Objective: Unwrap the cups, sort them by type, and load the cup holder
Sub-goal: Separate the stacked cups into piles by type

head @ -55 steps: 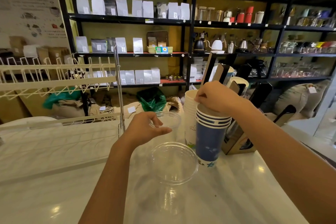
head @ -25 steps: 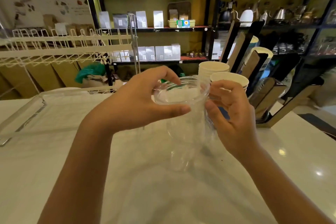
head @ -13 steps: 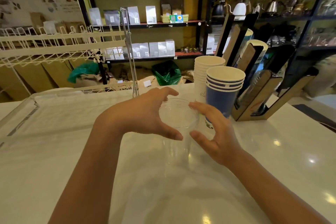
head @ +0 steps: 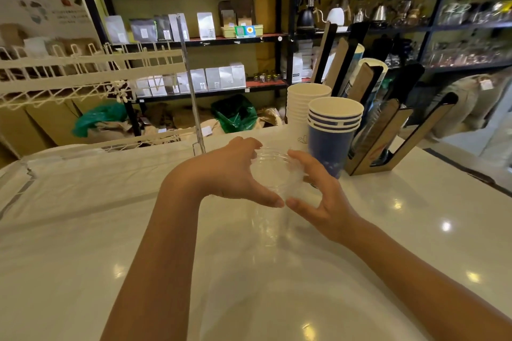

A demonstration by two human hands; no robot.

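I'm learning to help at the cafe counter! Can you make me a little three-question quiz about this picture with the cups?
1. True or false: both hands are around the clear plastic cups.
2. Which stack stands nearest the wooden cup holder? A) blue paper cups B) white paper cups C) the clear cups
3. Fill in: the clear cups stand on the white ____.

Key
1. True: the left hand and the right hand both curl their fingers round the rim.
2. A
3. counter
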